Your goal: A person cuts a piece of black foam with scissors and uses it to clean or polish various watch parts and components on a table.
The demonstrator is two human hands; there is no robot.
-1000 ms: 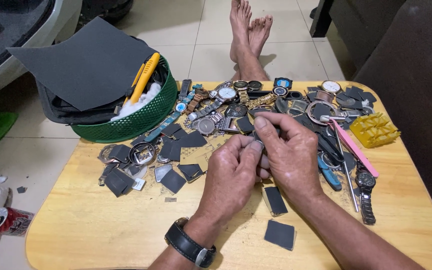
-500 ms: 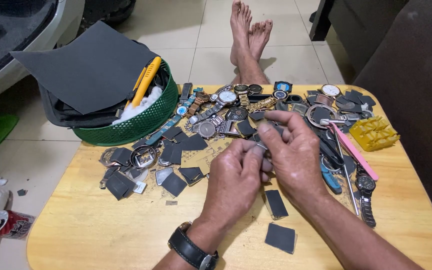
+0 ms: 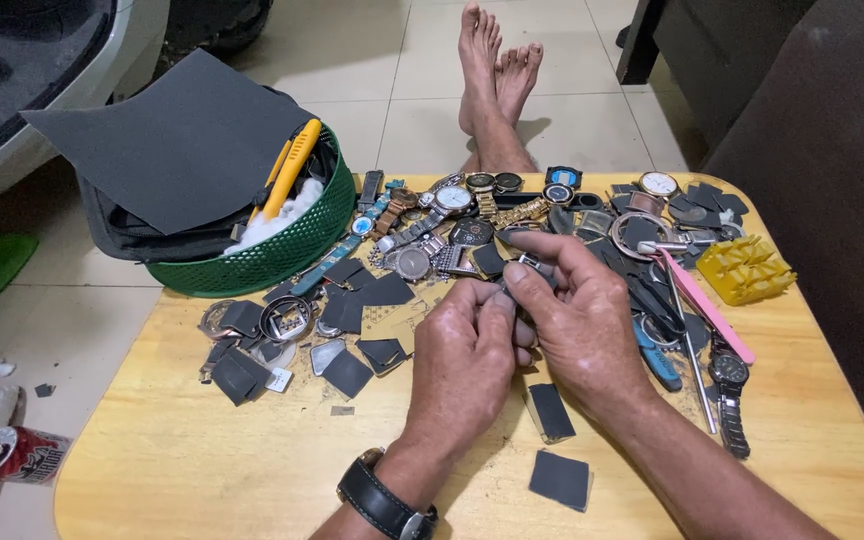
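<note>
1. Small metal watch part (image 3: 530, 263), pinched between your right thumb and forefinger, sits just above the middle of the wooden table (image 3: 152, 450); much of it is hidden, so its exact kind cannot be told.
2. Your right hand (image 3: 577, 320) is clamped on that part. Your left hand (image 3: 467, 355) has its fingertips curled shut against the same spot, touching the right fingers; what the left holds, if anything, cannot be seen.
3. Compared with a second ago, both hands sit in almost the same place; the right forefinger has lifted a little, so the part now shows at the fingertips. Judging from that, the fiddly work goes on with no big move.
4. On your left wrist is a black wristwatch (image 3: 384, 500).
5. At 6 o'clock from the hands, two dark sandpaper squares (image 3: 557, 478) lie on the table.
6. At 12 o'clock, a heap of watches (image 3: 452, 205) and straps.
7. At 3 o'clock, a pink file (image 3: 712, 310) and a yellow block (image 3: 747, 268).
8. At 9 o'clock, dark scraps (image 3: 347, 372) and watch cases.
9. At 10 o'clock, a green basket (image 3: 262, 262) under a big sandpaper sheet (image 3: 172, 140).
</note>
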